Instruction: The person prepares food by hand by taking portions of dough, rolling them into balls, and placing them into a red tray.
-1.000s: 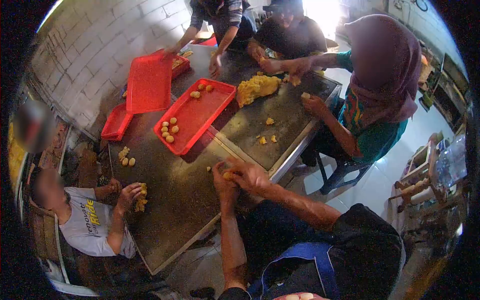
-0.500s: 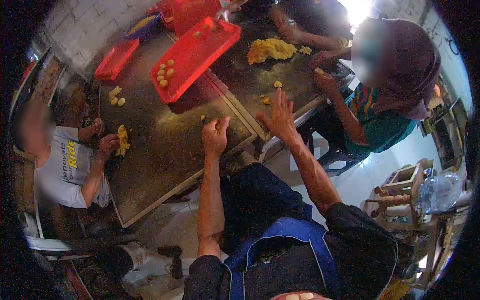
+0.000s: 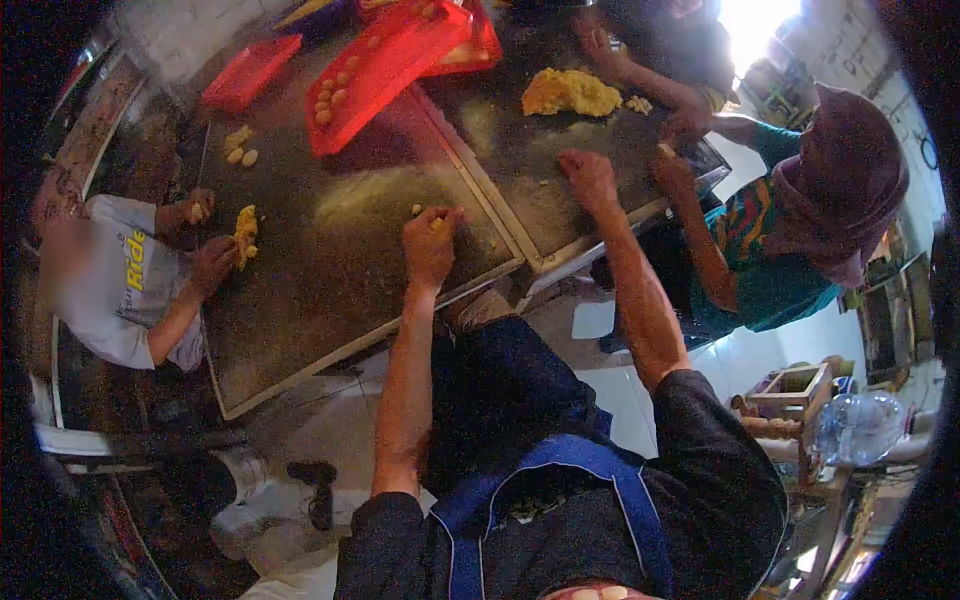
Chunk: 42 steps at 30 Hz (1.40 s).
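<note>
My left hand (image 3: 428,255) is closed above the near table, with a bit of yellow dough (image 3: 437,225) showing between its fingers. A small pale dough crumb (image 3: 416,209) lies on the surface just beyond it. Over the right-hand tabletop, my right hand (image 3: 592,185) has its fingers curled downward; what they hold, if anything, is hidden. Farther up that table sits a large lump of yellow dough (image 3: 570,93), with smaller bits (image 3: 639,104) beside it.
A tilted red tray (image 3: 375,85) carries several dough balls. Another red tray (image 3: 252,72) lies behind left. A person in a grey shirt (image 3: 130,270) handles yellow dough (image 3: 246,236); a person in a headscarf (image 3: 850,180) sits at right. Raised wooden edging (image 3: 480,200) runs between the tabletops.
My right hand went from spread fingers to curled ones. The small yellow pieces near it no longer show on the table. Yellow dough now shows in my left hand. The red tray shifted.
</note>
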### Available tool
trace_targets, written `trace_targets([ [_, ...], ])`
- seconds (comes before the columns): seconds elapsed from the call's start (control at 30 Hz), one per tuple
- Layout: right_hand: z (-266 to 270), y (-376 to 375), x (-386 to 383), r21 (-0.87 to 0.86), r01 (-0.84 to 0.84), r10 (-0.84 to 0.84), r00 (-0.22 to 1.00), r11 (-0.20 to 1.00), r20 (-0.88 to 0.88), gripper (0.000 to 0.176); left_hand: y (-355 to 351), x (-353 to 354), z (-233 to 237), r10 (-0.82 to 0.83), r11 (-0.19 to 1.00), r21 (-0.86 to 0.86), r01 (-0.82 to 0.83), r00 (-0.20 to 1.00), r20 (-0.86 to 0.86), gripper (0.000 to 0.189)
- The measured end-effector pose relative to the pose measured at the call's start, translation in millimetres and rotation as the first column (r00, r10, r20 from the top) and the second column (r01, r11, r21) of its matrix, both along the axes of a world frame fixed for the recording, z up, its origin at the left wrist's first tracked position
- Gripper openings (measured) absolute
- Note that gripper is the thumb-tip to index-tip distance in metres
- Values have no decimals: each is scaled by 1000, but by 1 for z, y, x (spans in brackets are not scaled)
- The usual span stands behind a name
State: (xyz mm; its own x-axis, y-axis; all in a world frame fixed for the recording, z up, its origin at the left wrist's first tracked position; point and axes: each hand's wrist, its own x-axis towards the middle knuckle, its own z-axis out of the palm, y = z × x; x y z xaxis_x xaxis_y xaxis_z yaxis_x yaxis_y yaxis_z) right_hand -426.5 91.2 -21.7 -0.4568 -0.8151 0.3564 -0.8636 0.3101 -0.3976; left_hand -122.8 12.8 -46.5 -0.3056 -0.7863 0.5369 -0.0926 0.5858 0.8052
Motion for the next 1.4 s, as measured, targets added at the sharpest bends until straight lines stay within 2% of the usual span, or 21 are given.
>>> trace_targets([
  [0.1,-4,4,19,-47,-160,164,982,986,90,26,-9,5,6,-54,996,66,58,997,-49,42],
  [0.13,-11,11,30,-47,-155,159,982,987,97,26,1,12,16,-41,946,320,57,998,-56,43],
  [0.17,-18,19,43,-98,-246,244,969,964,-34,26,9,16,22,-28,830,555,55,998,-57,44],
  [0.23,-10,24,59,-126,-342,320,933,931,-164,27,6,16,25,-35,839,542,48,999,-35,44],
  [0.3,33,30,78,238,-224,217,975,945,57,28,15,22,29,-41,851,523,38,999,-5,44],
  [0.37,16,43,108,121,-358,337,927,926,164,27,21,23,47,18,733,678,53,995,-98,46],
  [0.43,-29,44,139,-139,-539,553,772,831,311,33,11,23,37,-18,739,672,39,999,-38,46],
  [0.5,-34,48,147,-179,-689,671,725,703,-154,43,10,19,25,6,818,566,97,984,-177,45],
  [0.53,-23,45,141,-194,-683,659,731,705,-178,43,7,17,15,4,882,470,47,994,-107,42],
  [0.6,2,43,129,-183,-543,560,827,819,51,46,8,18,21,-4,945,327,15,999,-33,39],
  [0.67,-16,21,88,-160,-448,444,894,879,-63,38,20,18,43,-53,971,241,-5,971,232,32],
  [0.77,-37,-2,25,-119,-257,252,966,959,-58,27,9,18,15,-23,1000,0,24,968,251,26],
  [0.83,-43,-18,-10,-381,-341,369,930,859,-1,21,15,15,26,-44,997,73,29,975,217,25],
  [0.9,3,-30,-15,-299,-140,61,964,944,-258,20,8,15,7,-51,989,149,23,981,186,25],
  [0.97,24,-75,-55,34,14,-10,996,999,-91,29,-19,11,-56,-149,960,209,187,971,-188,26],
  [1.0,25,-96,-75,26,12,-10,996,1000,-89,29,-18,8,-49,-149,962,201,186,971,-185,26],
  [1.07,20,-127,-96,26,-199,184,839,980,-512,39,-7,9,-30,-22,996,90,16,998,65,27],
  [1.1,11,-134,-94,26,-203,188,842,979,-506,39,-9,7,-26,-18,996,92,12,997,72,27],
  [1.17,-3,-132,-66,-217,98,-211,773,971,-598,43,-4,7,-19,-23,962,271,27,1000,-17,31],
  [1.3,-5,-129,-59,47,187,-163,934,981,-319,42,11,10,21,89,971,188,-146,956,281,33],
  [1.4,-16,-109,-60,154,150,-117,972,977,-201,38,4,13,-14,93,978,179,-111,990,109,31],
])
